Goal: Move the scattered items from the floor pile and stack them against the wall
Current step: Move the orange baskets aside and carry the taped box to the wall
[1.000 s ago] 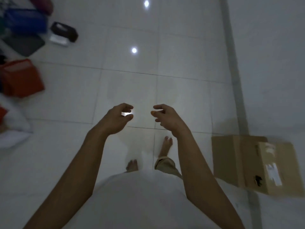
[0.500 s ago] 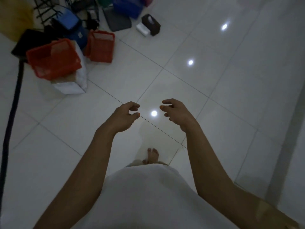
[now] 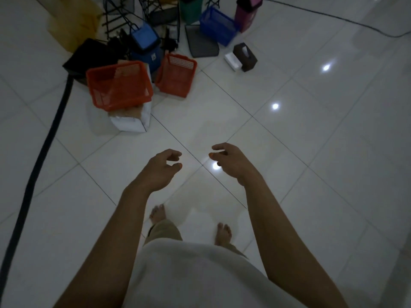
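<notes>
Head view: left hand (image 3: 161, 168) and right hand (image 3: 232, 162) hang loosely curled, each grip holding nothing, short of the floor pile (image 3: 142, 63).

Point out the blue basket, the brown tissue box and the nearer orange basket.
blue basket (image 3: 219, 26), head view, its mesh side wall.
brown tissue box (image 3: 247, 56), head view, its top.
nearer orange basket (image 3: 120, 90), head view, its side wall.

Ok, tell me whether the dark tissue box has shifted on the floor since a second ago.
No. The dark tissue box lies right beside the small white box as before, on the same side of it; only the camera has turned.
</notes>
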A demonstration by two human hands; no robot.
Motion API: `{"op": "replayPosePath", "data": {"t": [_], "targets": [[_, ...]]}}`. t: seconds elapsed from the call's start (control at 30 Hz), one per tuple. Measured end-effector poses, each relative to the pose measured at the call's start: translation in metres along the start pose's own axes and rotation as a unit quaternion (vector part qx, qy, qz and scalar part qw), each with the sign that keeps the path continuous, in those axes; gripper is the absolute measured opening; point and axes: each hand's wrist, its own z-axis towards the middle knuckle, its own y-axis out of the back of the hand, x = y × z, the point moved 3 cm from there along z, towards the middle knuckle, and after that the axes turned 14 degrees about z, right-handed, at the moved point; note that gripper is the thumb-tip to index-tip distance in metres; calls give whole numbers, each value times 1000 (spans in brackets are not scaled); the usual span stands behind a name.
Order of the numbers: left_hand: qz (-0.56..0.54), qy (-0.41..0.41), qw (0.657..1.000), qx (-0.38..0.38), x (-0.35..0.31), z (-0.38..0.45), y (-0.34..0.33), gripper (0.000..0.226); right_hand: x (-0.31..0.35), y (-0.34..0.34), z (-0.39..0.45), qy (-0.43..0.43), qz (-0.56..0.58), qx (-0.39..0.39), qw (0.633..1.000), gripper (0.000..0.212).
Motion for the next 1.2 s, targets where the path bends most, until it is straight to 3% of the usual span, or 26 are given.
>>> {"op": "replayPosePath", "data": {"t": [0.2,0.4,0.77,0.9,1.2], "targets": [[6,18,999,-28,55,41,104,29,43,-96,49,-10,1,31,999,35],[-10,30,999,-34,89,74,155,29,79,-149,98,-3,-17,45,999,36],[-17,49,998,-30,85,168,223,27,169,-166,200,-8,-60,52,997,37],[-16,23,999,-23,64,214,250,36,212,-162,241,-4,-73,51,996,38],[-57,18,998,2,59,306,287,28,278,-166,312,-14,-92,27,995,38]]}}
